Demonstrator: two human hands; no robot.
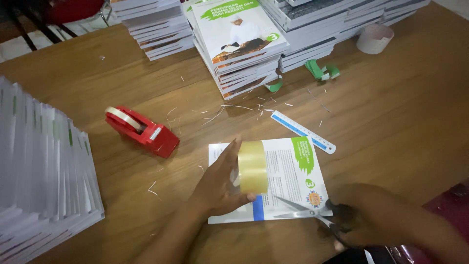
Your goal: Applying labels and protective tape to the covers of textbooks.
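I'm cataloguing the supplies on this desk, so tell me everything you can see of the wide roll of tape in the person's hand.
The roll of clear packing tape is wide, with a yellowish, glossy, see-through look. It stands on edge, its broad band facing the camera, above the back cover of a white booklet lying on the wooden table. The left hand grips it, thumb at its lower edge and fingers behind. Its core is hidden. The scissors in the right hand lie open nearby, not touching it.

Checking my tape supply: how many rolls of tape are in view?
2 that show clearly. A wide clear tape roll stands in the left hand over the booklet; a narrower roll sits in the red dispenser. Others may be hidden behind the stacks.
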